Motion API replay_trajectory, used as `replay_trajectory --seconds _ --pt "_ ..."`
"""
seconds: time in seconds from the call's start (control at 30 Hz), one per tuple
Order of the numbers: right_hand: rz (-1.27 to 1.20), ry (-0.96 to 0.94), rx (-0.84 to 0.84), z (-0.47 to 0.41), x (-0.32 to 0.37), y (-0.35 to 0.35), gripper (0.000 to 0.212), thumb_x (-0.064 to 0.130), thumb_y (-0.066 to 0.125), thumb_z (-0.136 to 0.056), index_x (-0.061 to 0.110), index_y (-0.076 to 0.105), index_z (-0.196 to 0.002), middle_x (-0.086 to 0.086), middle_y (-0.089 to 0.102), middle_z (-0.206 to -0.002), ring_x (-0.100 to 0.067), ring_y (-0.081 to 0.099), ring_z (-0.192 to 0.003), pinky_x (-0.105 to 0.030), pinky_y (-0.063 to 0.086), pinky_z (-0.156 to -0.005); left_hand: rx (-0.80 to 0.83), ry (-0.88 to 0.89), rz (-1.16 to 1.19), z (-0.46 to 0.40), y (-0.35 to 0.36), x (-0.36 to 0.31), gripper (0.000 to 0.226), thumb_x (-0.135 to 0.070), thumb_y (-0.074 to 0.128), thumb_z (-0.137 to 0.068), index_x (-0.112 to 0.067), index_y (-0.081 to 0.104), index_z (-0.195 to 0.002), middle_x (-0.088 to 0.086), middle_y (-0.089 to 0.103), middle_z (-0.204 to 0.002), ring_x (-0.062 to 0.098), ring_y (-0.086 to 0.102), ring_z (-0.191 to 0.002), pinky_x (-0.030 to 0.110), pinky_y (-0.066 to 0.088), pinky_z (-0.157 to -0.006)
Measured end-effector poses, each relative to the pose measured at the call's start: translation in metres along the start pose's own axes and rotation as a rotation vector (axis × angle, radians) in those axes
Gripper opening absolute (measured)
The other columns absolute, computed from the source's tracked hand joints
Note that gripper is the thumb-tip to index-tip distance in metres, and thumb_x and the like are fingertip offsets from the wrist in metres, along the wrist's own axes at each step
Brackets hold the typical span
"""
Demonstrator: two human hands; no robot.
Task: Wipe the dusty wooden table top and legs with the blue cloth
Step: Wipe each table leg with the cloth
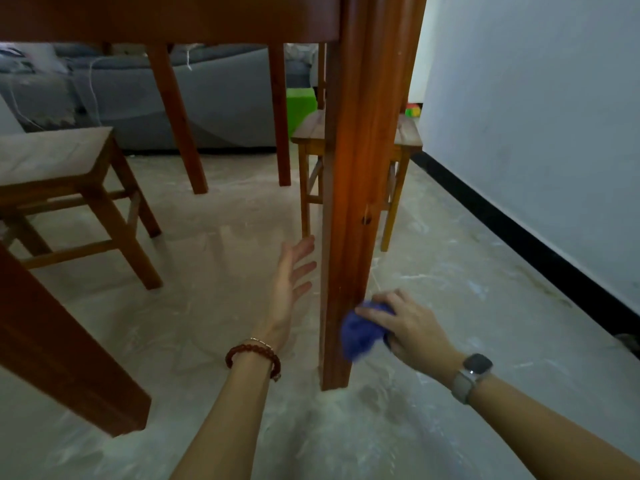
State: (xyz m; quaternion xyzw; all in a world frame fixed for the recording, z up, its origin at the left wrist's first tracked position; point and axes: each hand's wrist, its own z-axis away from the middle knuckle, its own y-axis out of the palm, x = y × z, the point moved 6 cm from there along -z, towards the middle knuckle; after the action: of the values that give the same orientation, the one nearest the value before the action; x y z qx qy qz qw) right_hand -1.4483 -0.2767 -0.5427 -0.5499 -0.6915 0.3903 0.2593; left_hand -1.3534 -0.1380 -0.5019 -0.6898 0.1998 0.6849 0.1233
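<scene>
I am low down, looking under the wooden table (166, 22). Its near right leg (356, 188) runs from the top of the frame down to the floor. My right hand (408, 327) grips the bunched blue cloth (360, 332) and presses it against the lower right side of that leg. My left hand (289, 289) is open with fingers spread, just left of the same leg and not touching it. Another table leg (62, 344) slants across the lower left. Two far legs (180, 123) stand behind.
A wooden stool (69, 188) stands at the left, and a smaller one (346, 140) behind the leg. A white wall with black skirting (519, 233) runs along the right. A grey sofa (214, 98) and a green box (301, 105) are at the back.
</scene>
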Motion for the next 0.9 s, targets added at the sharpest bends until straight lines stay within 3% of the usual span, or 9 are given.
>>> replay_trajectory --seconds 0.1,0.2,0.3,0.43,0.53,0.57,0.67,0.77,0.9 --pt "-0.054 0.025 -0.35 -0.043 -0.001 -0.062 0.035 0.035 0.035 -0.096 0.017 0.041 -0.125 -0.013 0.043 -0.112 -0.024 0.042 -0.096 -0.033 0.045 -0.076 0.014 -0.021 0.071 0.001 0.012 0.004 0.029 -0.035 0.02 -0.098 -0.035 0.049 -0.104 -0.013 0.053 -0.108 0.009 0.052 -0.103 0.025 0.043 -0.086" --pt "0.004 0.079 -0.587 -0.079 -0.003 -0.099 0.033 0.029 0.039 -0.095 0.016 0.04 -0.125 -0.008 0.034 -0.116 -0.026 0.039 -0.102 -0.031 0.037 -0.085 0.021 -0.025 0.041 -0.001 0.013 0.011 0.037 -0.042 0.015 -0.097 -0.038 0.05 -0.107 -0.017 0.053 -0.114 0.007 0.052 -0.109 0.035 0.039 -0.095" --pt "0.134 0.052 -0.552 -0.065 0.0 -0.056 0.028 0.021 0.047 -0.091 0.018 0.045 -0.119 -0.01 0.036 -0.115 -0.031 0.038 -0.101 -0.042 0.047 -0.079 -0.001 -0.1 0.089 -0.003 0.001 0.024 0.05 -0.049 0.009 -0.095 -0.031 0.055 -0.108 -0.009 0.056 -0.118 0.014 0.052 -0.113 0.039 0.035 -0.1" --pt "0.137 -0.055 -0.053 0.016 0.016 0.074 0.033 0.012 0.04 -0.085 0.025 0.065 -0.102 -0.006 0.052 -0.106 -0.028 0.041 -0.087 -0.036 0.049 -0.062 -0.029 -0.152 0.011 -0.004 -0.01 0.047 0.051 -0.047 0.009 -0.096 -0.028 0.051 -0.117 -0.004 0.052 -0.123 0.018 0.048 -0.118 0.038 0.032 -0.1" --pt "0.09 -0.031 0.666 0.071 0.021 0.144 0.037 0.016 0.048 -0.083 0.031 0.06 -0.115 -0.005 0.052 -0.12 -0.029 0.04 -0.104 -0.038 0.043 -0.078 -0.057 -0.169 -0.092 0.005 -0.005 0.065 0.046 -0.048 0.013 -0.095 -0.034 0.053 -0.111 -0.008 0.05 -0.125 0.017 0.049 -0.118 0.042 0.029 -0.106" --pt "0.029 0.019 0.721 0.078 0.019 0.146 0.037 0.016 0.052 -0.085 0.029 0.057 -0.119 -0.007 0.049 -0.123 -0.028 0.039 -0.107 -0.038 0.043 -0.081 -0.063 -0.178 -0.117 0.007 -0.003 0.07 0.043 -0.048 0.014 -0.095 -0.037 0.053 -0.108 -0.009 0.05 -0.126 0.017 0.048 -0.118 0.043 0.028 -0.107" --pt "-0.161 0.067 0.167 0.05 0.02 0.088 0.029 0.019 0.054 -0.079 0.022 0.067 -0.105 -0.007 0.046 -0.104 -0.023 0.039 -0.087 -0.031 0.049 -0.057 -0.083 -0.193 -0.157 0.008 0.003 0.075 0.037 -0.048 0.017 -0.095 -0.041 0.053 -0.102 -0.009 0.05 -0.127 0.016 0.049 -0.118 0.043 0.031 -0.108" --pt "-0.239 -0.01 -0.4 0.019 0.019 0.017 0.029 0.013 0.05 -0.086 0.02 0.06 -0.113 -0.006 0.042 -0.105 -0.025 0.041 -0.084 -0.033 0.044 -0.067 -0.143 -0.178 -0.097 0.007 0.002 0.068 0.035 -0.041 0.026 -0.096 -0.029 0.057 -0.105 -0.004 0.058 -0.115 0.014 0.056 -0.109 0.032 0.043 -0.096" --pt "-0.098 -0.058 -0.428 -0.004 0.019 0.034 0.027 0.013 0.055 -0.088 0.02 0.062 -0.113 -0.002 0.063 -0.116 -0.025 0.046 -0.09 -0.037 0.038 -0.069 -0.331 -0.076 -0.09 0.008 -0.012 0.052 0.031 -0.03 0.028 -0.098 -0.02 0.056 -0.107 -0.008 0.06 -0.102 0.005 0.061 -0.097 0.027 0.047 -0.092"
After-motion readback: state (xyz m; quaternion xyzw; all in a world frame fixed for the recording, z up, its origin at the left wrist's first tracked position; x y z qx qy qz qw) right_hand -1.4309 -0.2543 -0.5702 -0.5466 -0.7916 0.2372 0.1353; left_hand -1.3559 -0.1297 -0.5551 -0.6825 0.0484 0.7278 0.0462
